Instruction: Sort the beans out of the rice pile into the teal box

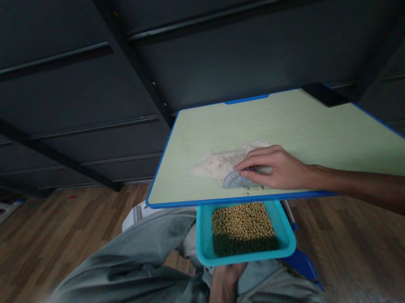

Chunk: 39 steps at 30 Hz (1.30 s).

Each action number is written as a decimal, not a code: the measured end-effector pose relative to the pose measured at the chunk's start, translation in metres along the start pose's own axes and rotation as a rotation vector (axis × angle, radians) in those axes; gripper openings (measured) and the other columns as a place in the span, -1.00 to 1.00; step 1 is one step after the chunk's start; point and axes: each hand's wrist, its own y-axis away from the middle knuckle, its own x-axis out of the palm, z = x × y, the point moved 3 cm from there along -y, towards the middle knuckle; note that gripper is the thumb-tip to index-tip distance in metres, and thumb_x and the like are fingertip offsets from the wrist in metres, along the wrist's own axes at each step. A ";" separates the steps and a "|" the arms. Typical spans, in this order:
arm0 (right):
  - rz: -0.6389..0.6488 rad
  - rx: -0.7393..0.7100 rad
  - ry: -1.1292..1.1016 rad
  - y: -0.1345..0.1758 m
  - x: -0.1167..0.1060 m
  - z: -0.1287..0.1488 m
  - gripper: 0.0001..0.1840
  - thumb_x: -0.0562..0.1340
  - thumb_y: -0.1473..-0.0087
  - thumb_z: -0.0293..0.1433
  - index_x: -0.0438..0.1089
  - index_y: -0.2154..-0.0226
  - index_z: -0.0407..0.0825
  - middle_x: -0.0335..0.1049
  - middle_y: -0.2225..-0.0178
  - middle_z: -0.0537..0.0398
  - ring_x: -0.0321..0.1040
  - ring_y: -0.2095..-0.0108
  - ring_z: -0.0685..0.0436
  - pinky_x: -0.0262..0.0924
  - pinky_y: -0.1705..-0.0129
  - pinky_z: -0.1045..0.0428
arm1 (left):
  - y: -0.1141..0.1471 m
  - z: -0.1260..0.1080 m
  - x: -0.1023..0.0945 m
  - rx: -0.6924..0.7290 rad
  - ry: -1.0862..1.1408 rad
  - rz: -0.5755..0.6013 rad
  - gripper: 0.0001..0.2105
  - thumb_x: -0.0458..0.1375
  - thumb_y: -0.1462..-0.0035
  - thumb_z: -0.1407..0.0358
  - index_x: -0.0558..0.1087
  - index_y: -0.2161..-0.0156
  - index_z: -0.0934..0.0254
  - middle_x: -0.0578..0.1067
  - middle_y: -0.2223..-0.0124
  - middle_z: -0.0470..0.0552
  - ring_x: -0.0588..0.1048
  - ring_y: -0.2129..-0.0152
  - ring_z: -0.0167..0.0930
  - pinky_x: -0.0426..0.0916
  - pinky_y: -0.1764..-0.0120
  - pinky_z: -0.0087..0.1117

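Observation:
My right hand (pixel 273 166) rests low over the table, thumb and fingers pinching a clear plastic protractor (pixel 236 181). The protractor's curved edge is against a spread pile of white grains that look like rice (pixel 211 165). A few yellow beans (pixel 247 194) lie between the protractor and the table's near edge. Below that edge, my left hand (pixel 227 272) holds a turquoise tray (pixel 201 248) from its near side and underneath; its fingers are mostly hidden. Inside the tray are many round yellow beans (pixel 242 217), with a darker green band (pixel 244 245) along the near side.
The pale green table (pixel 244 123) has a blue rim. A black flat object, perhaps a phone (pixel 325 94), lies at its far right corner. Behind stands a dark panelled wall (pixel 248 54). My legs (pixel 131 279) are under the tray, above a wooden floor (pixel 95 212).

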 end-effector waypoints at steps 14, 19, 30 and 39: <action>0.023 0.005 -0.060 0.001 0.003 0.003 -0.74 0.21 -0.13 -0.42 0.49 0.12 0.03 0.54 0.23 0.07 0.45 0.24 -0.06 0.32 0.17 -0.01 | 0.008 -0.003 0.020 0.017 -0.058 -0.078 -0.66 -0.08 -0.23 0.41 0.53 0.10 0.12 0.64 0.28 -0.10 0.57 0.24 -0.37 0.30 -0.08 -0.22; 0.034 0.005 -0.061 0.002 0.003 0.004 -0.73 0.21 -0.13 -0.41 0.49 0.10 0.04 0.53 0.22 0.07 0.45 0.25 -0.06 0.32 0.18 -0.02 | 0.006 -0.001 0.015 0.005 -0.024 -0.080 -0.68 -0.02 -0.21 0.40 0.51 0.06 0.14 0.63 0.23 -0.08 0.56 0.22 -0.33 0.29 -0.08 -0.20; 0.051 -0.022 -0.076 0.002 0.005 0.006 -0.74 0.22 -0.13 -0.41 0.49 0.11 0.03 0.53 0.22 0.08 0.46 0.25 -0.04 0.33 0.17 0.01 | 0.003 -0.001 0.014 0.001 -0.011 -0.073 -0.64 -0.06 -0.23 0.38 0.43 -0.05 0.11 0.62 0.16 -0.08 0.57 0.24 -0.35 0.25 -0.12 -0.16; 0.059 -0.024 -0.050 0.002 0.005 0.003 -0.73 0.20 -0.15 -0.41 0.48 0.09 0.05 0.53 0.20 0.08 0.45 0.22 -0.06 0.32 0.14 -0.01 | 0.003 -0.001 0.008 0.016 0.005 -0.102 -0.68 -0.04 -0.23 0.38 0.49 0.03 0.16 0.63 0.21 -0.02 0.57 0.22 -0.31 0.27 -0.11 -0.12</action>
